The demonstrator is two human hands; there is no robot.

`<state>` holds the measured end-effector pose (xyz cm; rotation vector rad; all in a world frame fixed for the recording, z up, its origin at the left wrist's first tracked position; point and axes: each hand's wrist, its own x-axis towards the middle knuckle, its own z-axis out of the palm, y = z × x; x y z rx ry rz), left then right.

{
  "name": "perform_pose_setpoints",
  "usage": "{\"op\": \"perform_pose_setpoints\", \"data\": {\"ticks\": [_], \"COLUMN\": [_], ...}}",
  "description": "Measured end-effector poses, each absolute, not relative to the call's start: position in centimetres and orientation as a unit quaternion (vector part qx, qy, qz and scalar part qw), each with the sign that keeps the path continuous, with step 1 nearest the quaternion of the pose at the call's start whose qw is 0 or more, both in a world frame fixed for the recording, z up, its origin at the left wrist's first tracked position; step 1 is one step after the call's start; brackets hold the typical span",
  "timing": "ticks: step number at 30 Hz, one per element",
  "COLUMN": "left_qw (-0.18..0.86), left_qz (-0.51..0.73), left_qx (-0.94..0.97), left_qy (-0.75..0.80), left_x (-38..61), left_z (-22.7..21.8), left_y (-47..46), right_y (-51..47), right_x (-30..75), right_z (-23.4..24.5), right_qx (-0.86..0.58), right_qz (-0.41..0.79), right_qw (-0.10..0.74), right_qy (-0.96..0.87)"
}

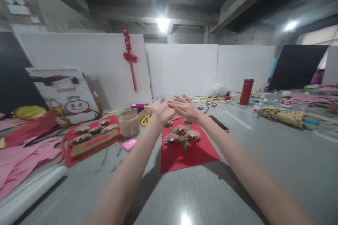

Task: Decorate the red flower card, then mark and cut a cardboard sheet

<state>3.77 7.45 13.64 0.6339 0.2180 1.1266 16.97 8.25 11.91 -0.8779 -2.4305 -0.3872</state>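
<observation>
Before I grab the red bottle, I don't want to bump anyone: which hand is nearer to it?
Right. The right hand is left of the red bottle, apart from it; the left hand is farther left, beyond the right one.

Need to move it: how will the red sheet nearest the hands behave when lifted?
The red sheet looks thin and flat, so it may bend. Its flowers have raised, layered petals, probably easily crushed.
</observation>
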Motion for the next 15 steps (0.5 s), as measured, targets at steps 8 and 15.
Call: {"op": "perform_pose_setpoints", "data": {"ticks": [8,15], "left_qw": [0.806,0.796], "left_qz": [0.506,0.511], "left_qx": [0.291,0.304], "left_qy": [0.097,0.114], "left_x": [3.6,3.8], "left_z": [13.6,13.8], "left_y": [8.1,7.3], "right_y": [8.5,8.2], "right_x": [18.1,17.1], "right_z": [12.3,12.0], "right_qx": [-0.380,-0.341], "right_qz": [-0.177,-0.163], "right_qw": [0.282,0.259], "right_qy": [-0.863,-0.889]}}
